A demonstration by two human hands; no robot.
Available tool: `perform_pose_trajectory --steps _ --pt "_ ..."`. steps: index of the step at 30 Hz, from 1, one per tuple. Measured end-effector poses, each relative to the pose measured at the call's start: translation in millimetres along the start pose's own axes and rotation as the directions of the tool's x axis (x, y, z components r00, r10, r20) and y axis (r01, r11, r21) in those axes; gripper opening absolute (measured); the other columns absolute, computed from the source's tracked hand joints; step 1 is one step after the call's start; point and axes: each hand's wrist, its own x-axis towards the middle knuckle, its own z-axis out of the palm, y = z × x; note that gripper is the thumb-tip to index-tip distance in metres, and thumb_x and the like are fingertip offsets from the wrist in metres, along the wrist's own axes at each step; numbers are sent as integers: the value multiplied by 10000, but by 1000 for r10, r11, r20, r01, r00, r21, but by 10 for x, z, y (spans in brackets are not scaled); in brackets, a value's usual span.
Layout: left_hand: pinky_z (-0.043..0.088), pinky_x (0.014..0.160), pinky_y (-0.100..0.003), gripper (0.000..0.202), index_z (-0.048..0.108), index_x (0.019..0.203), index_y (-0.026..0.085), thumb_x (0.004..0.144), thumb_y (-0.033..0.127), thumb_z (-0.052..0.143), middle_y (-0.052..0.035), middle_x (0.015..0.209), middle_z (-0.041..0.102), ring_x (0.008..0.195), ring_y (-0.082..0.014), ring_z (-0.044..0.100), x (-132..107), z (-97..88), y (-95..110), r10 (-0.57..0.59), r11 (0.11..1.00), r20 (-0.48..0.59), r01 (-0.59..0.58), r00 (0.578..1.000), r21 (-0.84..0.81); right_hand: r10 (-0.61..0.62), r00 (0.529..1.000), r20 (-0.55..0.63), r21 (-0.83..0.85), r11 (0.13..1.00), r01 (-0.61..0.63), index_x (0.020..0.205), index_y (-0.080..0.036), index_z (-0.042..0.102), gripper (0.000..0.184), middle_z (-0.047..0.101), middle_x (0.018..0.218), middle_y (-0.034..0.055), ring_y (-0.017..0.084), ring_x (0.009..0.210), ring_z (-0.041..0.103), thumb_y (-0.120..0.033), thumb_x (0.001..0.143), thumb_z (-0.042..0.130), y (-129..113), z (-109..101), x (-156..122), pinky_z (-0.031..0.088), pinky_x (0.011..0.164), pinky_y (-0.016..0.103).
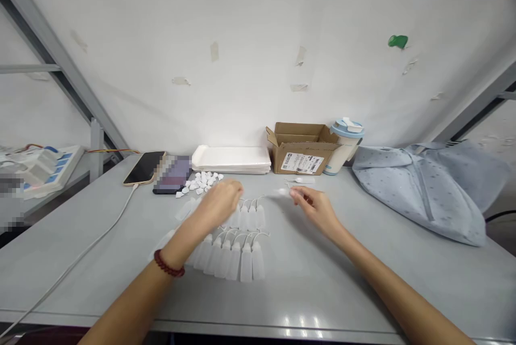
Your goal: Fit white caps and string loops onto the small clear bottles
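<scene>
My right hand (316,208) pinches a small translucent squeeze bottle (283,192), which is blurred. Behind it another such bottle (305,180) lies flat on the table. My left hand (223,200) has its fingers curled together above the upper row of bottles; whatever is in its fingertips is hidden. Below that hand lie two rows of translucent bottles with thin curved spouts, an upper row (244,218) and a lower row (236,261). My left forearm covers part of both rows. A pile of small white caps (199,182) sits just beyond my left hand.
At the back stand an open cardboard box (300,157), a tumbler with a blue lid (342,146) and a stack of white trays (231,159). Two phones, one black-screened (145,167), lie left with a white cable (100,240). A patterned cloth bag (419,189) covers the right side.
</scene>
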Motion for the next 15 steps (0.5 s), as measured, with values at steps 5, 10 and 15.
perform_pose_trajectory --steps 5,10,15 --pt "425 710 -329 243 630 790 113 800 79 390 -166 902 625 873 -275 598 79 -90 -497 -205 945 30 190 978 265 -67 998 1 -322 944 64 925 -153 661 341 688 826 80 190 682 577 -377 869 410 207 -185 140 409 605 277" --pt "425 676 -302 254 634 660 138 754 74 407 -136 758 659 784 -251 624 112 -62 -668 -263 937 74 237 962 257 -22 996 91 -486 872 64 888 -162 666 284 702 855 74 184 668 593 -320 865 431 251 -289 182 415 612 272" --pt "433 683 -290 241 664 753 152 770 142 423 -121 781 680 811 -246 631 116 -24 -673 -283 938 70 261 956 229 -12 992 124 -551 831 79 896 -167 662 216 687 899 83 193 728 610 -277 836 486 274 -292 173 425 610 266"
